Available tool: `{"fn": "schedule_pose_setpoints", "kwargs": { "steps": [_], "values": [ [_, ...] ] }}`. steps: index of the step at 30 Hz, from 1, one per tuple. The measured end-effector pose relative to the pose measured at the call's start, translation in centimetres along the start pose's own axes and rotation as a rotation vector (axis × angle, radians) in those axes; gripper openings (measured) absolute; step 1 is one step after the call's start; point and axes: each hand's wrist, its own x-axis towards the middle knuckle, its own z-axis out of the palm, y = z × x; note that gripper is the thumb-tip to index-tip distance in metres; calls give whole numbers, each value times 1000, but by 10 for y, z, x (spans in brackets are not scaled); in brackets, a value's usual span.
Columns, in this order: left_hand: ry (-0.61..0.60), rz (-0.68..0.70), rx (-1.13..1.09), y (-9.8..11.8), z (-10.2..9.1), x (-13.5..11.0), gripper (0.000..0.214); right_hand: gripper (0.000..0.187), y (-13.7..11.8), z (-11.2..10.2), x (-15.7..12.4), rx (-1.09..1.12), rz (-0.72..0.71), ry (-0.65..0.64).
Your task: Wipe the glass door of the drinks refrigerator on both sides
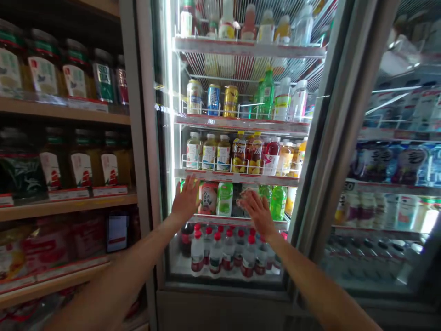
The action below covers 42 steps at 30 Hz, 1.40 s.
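Your two forearms rise from the bottom edge, and both hands reach toward the cooler [220,307]. Your left hand [186,198] is raised with its fingers apart and nothing in it, in front of the left end of the second-lowest row. Your right hand [257,211] is blurred, fingers bent forward by a dark gap in that row; you cannot tell whether it is clamped on anything or touching a bottle. To your left, wooden shelves [69,202] carry bottles and packets, with a lit screen [117,231] by the packets. Beyond your hands, red-capped bottles [216,253] crowd the cooler floor. Just above them, a red bottle [208,198] and a green bottle [225,199] stand between your hands, with green drinks [278,203] right of your right hand. Higher up are yellow-capped bottles [239,154], then three cans [213,99], and top bottles [266,27]. Another cooler [396,185] stands to your right.
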Motion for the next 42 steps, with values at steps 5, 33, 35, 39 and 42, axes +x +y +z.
{"fn": "schedule_pose_setpoints", "kwargs": {
  "steps": [5, 33, 35, 39, 42],
  "values": [
    [-48, 147, -30, 29, 22, -35, 58, 50, 8, 2, -14, 71, -131, -30],
    [-13, -71, -172, 62, 46, -50, 59, 58, 67, -10, -46, -38, 440, 108],
    [-9, -77, -166, 60, 46, -51, 59, 57, 57, -6, -24, -9, 369, 137],
    [-12, -101, -152, 51, 43, -54, 60, 55, 11, 8, -16, 89, 6, -6],
    [-30, -117, -129, 34, 37, -55, 58, 51, -5, 15, -4, 114, -78, -34]
  ]
}}
